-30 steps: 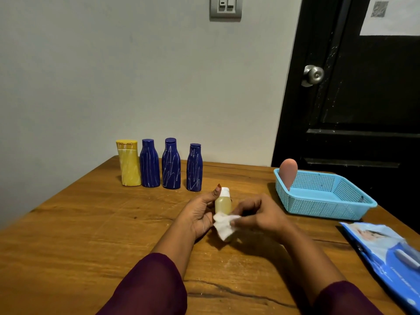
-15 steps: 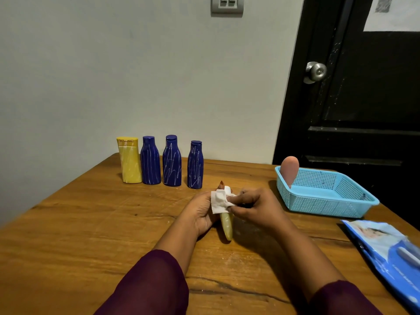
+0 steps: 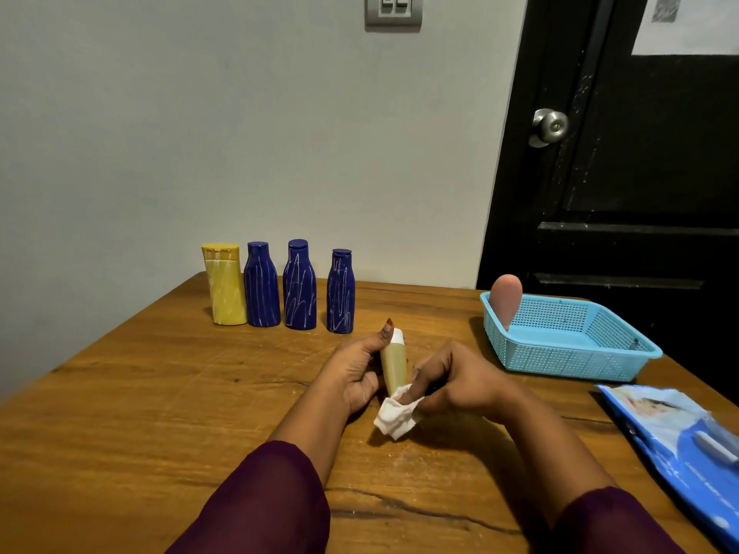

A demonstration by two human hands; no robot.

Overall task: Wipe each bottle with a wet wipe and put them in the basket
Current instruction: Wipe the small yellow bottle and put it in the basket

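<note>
A wooden surface (image 3: pixel 120 413) is recorded. A blue wipes pack (image 3: pixel 680 445) is laid at 4 o'clock. A blue basket (image 3: pixel 560 355) is set at 2 o'clock, and a pink bottle (image 3: pixel 506 299) is leaned in its far-left corner. A yellow bottle (image 3: pixel 226 289) and three blue bottles (image 3: pixel 300 287) are stood in a row at 11 o'clock. At centre, a small amber bottle (image 3: pixel 394 365) is gripped in the left hand (image 3: pixel 354 367), cap toward 12 o'clock. Its lower end is touched by a wet wipe (image 3: pixel 396 417) pinched in the fingers of the right hand (image 3: pixel 460 383).
</note>
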